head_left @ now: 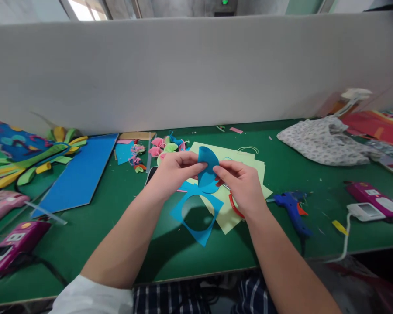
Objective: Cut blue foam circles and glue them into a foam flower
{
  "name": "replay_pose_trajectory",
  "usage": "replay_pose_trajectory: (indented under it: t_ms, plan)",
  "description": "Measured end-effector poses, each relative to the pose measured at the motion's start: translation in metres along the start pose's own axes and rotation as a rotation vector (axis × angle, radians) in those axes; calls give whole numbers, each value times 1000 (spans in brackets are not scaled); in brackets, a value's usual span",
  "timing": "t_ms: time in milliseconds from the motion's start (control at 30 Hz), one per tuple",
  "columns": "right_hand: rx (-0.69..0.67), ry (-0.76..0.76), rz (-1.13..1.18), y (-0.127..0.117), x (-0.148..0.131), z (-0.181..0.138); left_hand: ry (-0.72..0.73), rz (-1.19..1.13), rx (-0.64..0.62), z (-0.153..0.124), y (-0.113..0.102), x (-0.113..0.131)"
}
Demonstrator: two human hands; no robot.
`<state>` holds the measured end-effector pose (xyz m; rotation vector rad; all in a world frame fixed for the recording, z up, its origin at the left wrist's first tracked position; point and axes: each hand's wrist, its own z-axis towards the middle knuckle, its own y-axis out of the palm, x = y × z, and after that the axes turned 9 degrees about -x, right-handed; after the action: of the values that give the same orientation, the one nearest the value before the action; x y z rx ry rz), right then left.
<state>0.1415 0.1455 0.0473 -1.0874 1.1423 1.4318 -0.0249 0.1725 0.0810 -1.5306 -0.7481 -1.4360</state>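
Between my two hands is a blue felt piece (207, 168), folded to a half-round shape and held up over the table. My left hand (180, 168) pinches its straight edge, and my right hand (237, 179) grips the curved side. Under them lies a blue felt square with a round hole (199, 237), resting partly on pale green sheets (253, 163). Scissors with red handles (235, 207) are by my right hand; I cannot tell whether its fingers hold them too.
Pink and green felt petals (160, 146) lie beyond my left hand. A blue board (85, 165) and pink glue gun (9, 203) are at left. To the right are a blue glue gun (291, 211), a purple power strip (373, 198) and a patterned cloth (324, 141). A white partition (183, 74) stands behind.
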Motion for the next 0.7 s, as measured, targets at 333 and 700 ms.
replay_pose_trajectory:
  t_ms: [333,700]
  plan:
    - [-74,-147,-157,-9,-5,-4,-27,-147,104,0,5,-3]
    - [-156,-581,-634,-20,-6,-4,-119,-419,18,2,13,1]
